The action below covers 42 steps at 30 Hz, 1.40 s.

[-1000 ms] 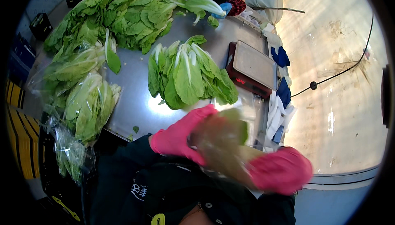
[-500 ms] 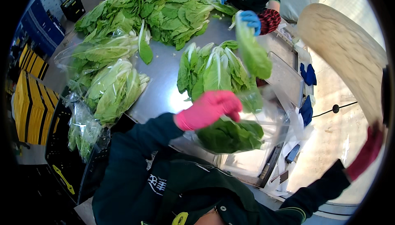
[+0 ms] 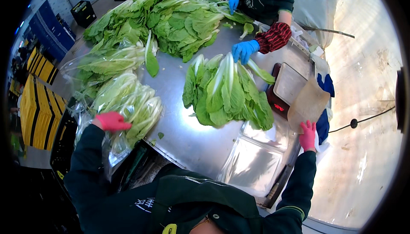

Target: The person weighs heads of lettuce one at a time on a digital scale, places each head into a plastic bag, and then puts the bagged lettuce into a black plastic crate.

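Note:
My left hand (image 3: pixel 112 122), in a pink glove, is closed over the near end of a clear plastic bag of leafy greens (image 3: pixel 143 116) at the table's left edge. The bag's loose film hangs below that hand. Off to the right, my pink-gloved right hand (image 3: pixel 308 138) holds the near edge of a tan sheet (image 3: pixel 306 103), its fingers lying over the edge. The sheet partly covers a scale with a red display (image 3: pixel 278 106). In the middle lies a fanned bunch of leafy greens (image 3: pixel 224 93), whose white stems a co-worker's blue-gloved hand (image 3: pixel 245 51) touches.
A large heap of greens (image 3: pixel 183 20) covers the far left of the metal table (image 3: pixel 171 142). Flat clear bags (image 3: pixel 252 163) lie at the near right. Black crates (image 3: pixel 83 13) stand beyond the table, and yellow-and-black striped stacks (image 3: pixel 40 110) at far left.
My left hand has moved left with the bag of greens onto the bagged pile. My right hand has brought the tan sheet from the far right to beside the scale. The co-worker's hand has lowered.

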Tool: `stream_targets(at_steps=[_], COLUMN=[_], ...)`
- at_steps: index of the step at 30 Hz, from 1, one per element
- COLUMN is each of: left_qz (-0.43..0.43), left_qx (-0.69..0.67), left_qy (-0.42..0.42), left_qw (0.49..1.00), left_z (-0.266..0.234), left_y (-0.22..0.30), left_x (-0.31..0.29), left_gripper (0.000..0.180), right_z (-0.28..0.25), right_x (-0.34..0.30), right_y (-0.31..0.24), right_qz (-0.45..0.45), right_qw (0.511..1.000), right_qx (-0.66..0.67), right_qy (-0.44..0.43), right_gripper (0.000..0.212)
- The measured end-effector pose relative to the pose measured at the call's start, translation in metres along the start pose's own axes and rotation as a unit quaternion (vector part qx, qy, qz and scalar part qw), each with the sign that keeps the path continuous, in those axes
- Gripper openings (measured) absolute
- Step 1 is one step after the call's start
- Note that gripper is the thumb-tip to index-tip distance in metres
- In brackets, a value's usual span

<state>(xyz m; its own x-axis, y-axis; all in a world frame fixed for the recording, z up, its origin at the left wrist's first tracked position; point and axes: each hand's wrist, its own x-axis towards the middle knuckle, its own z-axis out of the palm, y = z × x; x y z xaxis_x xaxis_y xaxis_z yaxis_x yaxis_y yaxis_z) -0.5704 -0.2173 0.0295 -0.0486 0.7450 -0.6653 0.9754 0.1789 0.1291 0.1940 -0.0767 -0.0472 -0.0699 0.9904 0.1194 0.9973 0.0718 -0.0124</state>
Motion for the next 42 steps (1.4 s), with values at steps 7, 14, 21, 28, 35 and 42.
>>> stream_targets(at_steps=[7, 14, 21, 28, 35, 42], left_qz=[0.187, 0.261, 0.243, 0.141, 0.161, 0.287], left_qx=[-0.401, -0.254, -0.234, -0.044, -0.151, -0.621], left_qy=[0.006, 0.269, 0.325, 0.253, 0.196, 0.203], left_qw=[0.897, 0.891, 0.883, 0.956, 0.955, 0.7], left_z=[-0.055, -0.043, -0.077, -0.099, -0.091, -0.126], left_y=[0.072, 0.141, 0.217, 0.272, 0.28, 0.217], left_x=[0.017, 0.227, 0.347, 0.392, 0.416, 0.325], left_gripper=[0.027, 0.024, 0.036, 0.05, 0.048, 0.038], right_z=[-0.084, 0.009, 0.08, 0.076, 0.072, 0.099], right_x=[0.036, 0.151, 0.21, 0.195, 0.162, 0.161], right_y=[-0.147, -0.262, -0.242, -0.298, -0.337, -0.307], right_qz=[-0.119, -0.16, -0.048, -0.074, -0.026, 0.016], right_qw=[0.965, 0.94, 0.961, 0.952, 0.971, 0.886], right_qx=[0.234, 0.3, 0.272, 0.268, 0.213, 0.452], right_qy=[0.012, 0.028, -0.033, -0.126, -0.103, -0.1], right_gripper=[0.035, 0.058, 0.08, 0.093, 0.103, 0.108])
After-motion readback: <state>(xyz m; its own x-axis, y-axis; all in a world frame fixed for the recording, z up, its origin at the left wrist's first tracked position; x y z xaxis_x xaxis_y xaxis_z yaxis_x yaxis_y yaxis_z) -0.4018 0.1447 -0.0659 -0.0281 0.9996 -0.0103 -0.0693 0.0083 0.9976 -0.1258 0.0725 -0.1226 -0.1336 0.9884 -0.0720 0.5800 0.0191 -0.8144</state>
